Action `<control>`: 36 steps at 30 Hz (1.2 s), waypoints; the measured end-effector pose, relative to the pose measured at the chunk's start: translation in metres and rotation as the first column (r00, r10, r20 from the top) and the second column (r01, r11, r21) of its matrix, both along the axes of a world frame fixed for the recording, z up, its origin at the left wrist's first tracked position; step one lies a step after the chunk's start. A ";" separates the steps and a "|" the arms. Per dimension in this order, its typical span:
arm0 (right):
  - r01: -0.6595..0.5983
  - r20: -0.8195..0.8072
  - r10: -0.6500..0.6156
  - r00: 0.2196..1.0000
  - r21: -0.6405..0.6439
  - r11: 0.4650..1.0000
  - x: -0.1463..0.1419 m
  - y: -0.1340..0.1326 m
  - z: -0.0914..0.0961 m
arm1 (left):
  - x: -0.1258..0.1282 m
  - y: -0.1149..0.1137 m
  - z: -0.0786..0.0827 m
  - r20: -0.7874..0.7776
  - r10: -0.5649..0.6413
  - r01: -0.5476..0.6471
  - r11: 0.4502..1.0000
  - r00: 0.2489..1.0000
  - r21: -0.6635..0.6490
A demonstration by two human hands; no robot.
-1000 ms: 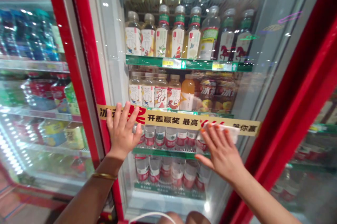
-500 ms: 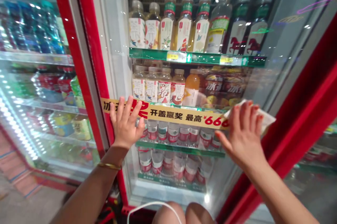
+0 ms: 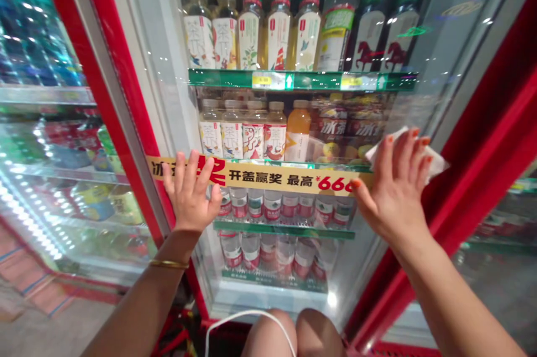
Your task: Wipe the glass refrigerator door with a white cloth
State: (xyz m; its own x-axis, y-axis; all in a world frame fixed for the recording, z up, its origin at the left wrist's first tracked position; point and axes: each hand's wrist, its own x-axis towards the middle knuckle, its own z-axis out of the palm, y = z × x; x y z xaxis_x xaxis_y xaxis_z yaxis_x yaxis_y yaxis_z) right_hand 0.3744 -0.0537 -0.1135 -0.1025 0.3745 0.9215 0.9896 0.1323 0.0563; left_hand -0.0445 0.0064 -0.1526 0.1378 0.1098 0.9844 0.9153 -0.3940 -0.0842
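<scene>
My left hand [image 3: 191,192] lies with its fingers spread over the left part of the yellow banner strip [image 3: 255,177] on the glass door [image 3: 168,116]. Nothing is in it. My right hand [image 3: 396,189], fingers stretched out, holds a white tissue [image 3: 436,165] flat against the glass near the door's right side. Most of the tissue is hidden under the fingers; its edges stick out above and to the right. The right thumb touches or overlaps the banner's right end. Behind the glass, bottles [image 3: 277,32] stand in rows on shelves.
Red frames [image 3: 444,234] border the door. A second lit drinks cooler [image 3: 50,178] stands at left, with more shelves at far right. The person's knees [image 3: 272,334] are close to the door's bottom, and a white cord [image 3: 239,315] loops across them.
My right hand and the tissue have moved slightly up and right along the glass. The left hand stays on the banner's left part. The whole view has shifted a little.
</scene>
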 end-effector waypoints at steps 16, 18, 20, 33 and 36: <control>0.054 -0.087 -0.052 0.995 0.020 0.998 -0.011 0.004 0.008 | 0.001 -0.002 0.002 -0.021 -0.005 0.005 0.999 1.000 0.044; 0.015 0.001 -0.015 1.000 -0.043 0.999 -0.032 0.002 -0.014 | 0.001 -0.001 0.003 -0.032 -0.003 0.005 0.999 0.999 0.053; -0.034 0.145 0.054 0.988 -0.140 0.990 -0.044 -0.003 -0.055 | 0.002 -0.001 0.003 -0.034 -0.003 0.005 0.998 0.999 0.062; -0.052 0.127 0.052 0.991 -0.004 0.999 -0.064 -0.007 -0.034 | 0.001 -0.002 0.004 -0.045 -0.007 0.010 0.998 0.999 0.063; -0.086 0.309 0.081 0.948 0.005 0.996 -0.060 -0.017 -0.088 | 0.004 -0.002 0.004 -0.053 0.009 -0.004 0.996 0.999 0.091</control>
State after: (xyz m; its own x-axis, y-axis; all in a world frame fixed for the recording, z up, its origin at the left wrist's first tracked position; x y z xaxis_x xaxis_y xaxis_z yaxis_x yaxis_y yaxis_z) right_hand 0.3146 -0.0707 -0.2012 -0.4129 0.3359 0.8466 0.9090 0.2099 0.3601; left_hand -0.0409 0.0045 -0.1484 0.1901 0.0216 0.9815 0.9110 -0.3765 -0.1681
